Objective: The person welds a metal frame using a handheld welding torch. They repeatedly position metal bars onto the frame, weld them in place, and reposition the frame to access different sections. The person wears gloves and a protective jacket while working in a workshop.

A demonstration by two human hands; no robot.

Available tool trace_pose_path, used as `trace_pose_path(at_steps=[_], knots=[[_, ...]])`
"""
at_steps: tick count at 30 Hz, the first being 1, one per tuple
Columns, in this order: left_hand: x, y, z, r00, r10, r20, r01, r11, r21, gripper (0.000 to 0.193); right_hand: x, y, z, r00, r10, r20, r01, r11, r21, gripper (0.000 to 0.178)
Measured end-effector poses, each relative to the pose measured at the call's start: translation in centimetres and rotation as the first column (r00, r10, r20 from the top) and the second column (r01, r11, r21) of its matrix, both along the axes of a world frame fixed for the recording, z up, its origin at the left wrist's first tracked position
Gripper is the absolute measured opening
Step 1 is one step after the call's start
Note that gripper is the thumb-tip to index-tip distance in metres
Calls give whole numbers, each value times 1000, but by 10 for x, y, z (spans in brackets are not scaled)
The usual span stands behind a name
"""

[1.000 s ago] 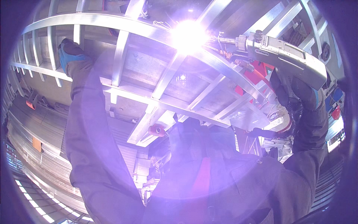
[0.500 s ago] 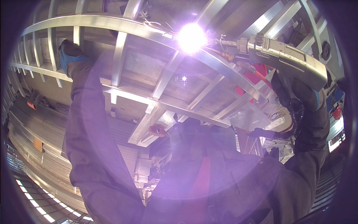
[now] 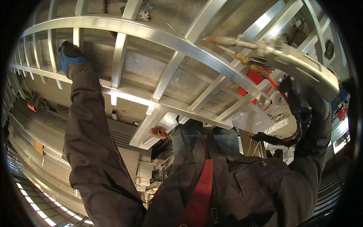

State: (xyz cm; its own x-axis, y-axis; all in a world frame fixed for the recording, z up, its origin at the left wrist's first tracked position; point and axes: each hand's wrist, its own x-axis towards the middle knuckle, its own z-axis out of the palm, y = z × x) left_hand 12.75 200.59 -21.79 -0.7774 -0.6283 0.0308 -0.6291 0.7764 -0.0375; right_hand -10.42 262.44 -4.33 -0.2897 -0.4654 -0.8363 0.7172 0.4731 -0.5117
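My right hand (image 3: 302, 92), in a dark glove, is closed round a silver welding gun (image 3: 302, 62). The gun's nozzle points left, just above the curved aluminium rail (image 3: 151, 32) of a ladder-like frame, with no arc lit. The gun is slightly blurred by motion, and its body hides part of my fingers. On the left, my left hand (image 3: 73, 58), in a blue and black glove, lies between two crossbars by the straight lower rail (image 3: 128, 94). Its fingers look curled in, but what they hold, if anything, is hidden.
An orange-red hose (image 3: 276, 85) and a dark cable (image 3: 280, 140) run from the gun. Near my body, an orange round object (image 3: 159, 132) sits on a metal beam (image 3: 145, 130). Long metal profiles (image 3: 49, 151) are stacked at the lower left. Red pieces (image 3: 259, 77) lie beneath the frame.
The bright welding arc has gone out and the purple glare is gone. My right hand has shifted the welding gun slightly right and lifted its tip off the rail. The left hand stays put.
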Motion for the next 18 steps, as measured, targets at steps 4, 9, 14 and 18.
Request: trace_pose_path(at_steps=[4,9,14,18], knots=[[-3,-1,0,1000,-18,4,18,1000,2,37,31,11,41,905,-421,-67,421,907,-14,77],[-9,-1,3,999,-42,-5,42,999,-7,38,44,52,57,951,-301,-76,307,948,89,86],[-10,-2,3,998,-53,-35,51,998,-37,39,68,107,57,959,-266,-101,277,953,122,84],[-2,-1,-1,997,-24,-79,20,998,-61,40,80,136,74,965,-226,-130,242,962,129,81]])
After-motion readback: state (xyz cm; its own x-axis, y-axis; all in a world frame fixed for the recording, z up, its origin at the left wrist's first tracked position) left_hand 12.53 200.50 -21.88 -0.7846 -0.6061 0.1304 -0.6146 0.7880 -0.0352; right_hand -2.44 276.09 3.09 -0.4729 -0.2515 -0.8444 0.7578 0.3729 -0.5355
